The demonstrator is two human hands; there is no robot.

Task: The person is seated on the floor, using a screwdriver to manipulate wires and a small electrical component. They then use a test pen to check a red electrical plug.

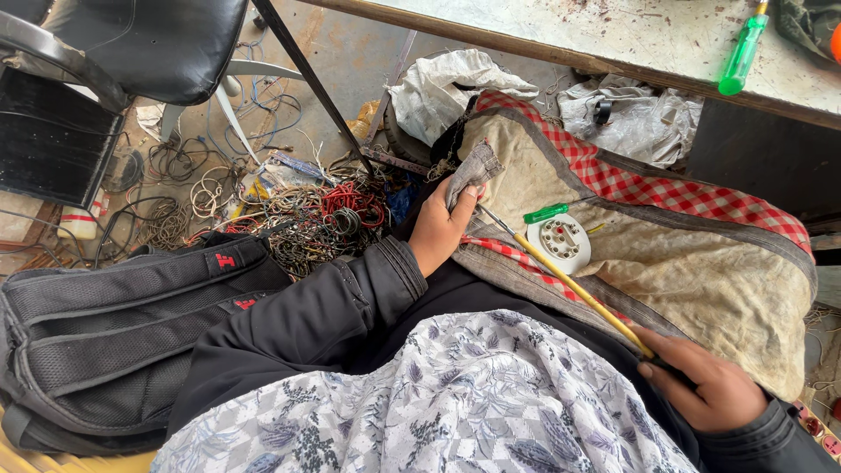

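My left hand (441, 229) grips a corner of the dirty beige cloth (692, 263) with a red checked border that lies over my lap, pinching a grey fold (469, 171). My right hand (710, 385) holds the end of a long yellow-handled tool (574, 287) whose thin metal tip points toward my left hand. On the cloth, just beyond the tool, lie a round white plastic part (561, 241) and a small green-handled screwdriver (547, 213). A patterned grey-white scarf (438, 394) covers my front.
A black backpack (114, 333) sits at my left. Tangled wires and coils (307, 219) litter the floor beneath a black chair (140, 44). A workbench edge (613, 61) runs across the top with a green-handled screwdriver (743, 54); crumpled plastic bags (631, 118) lie under it.
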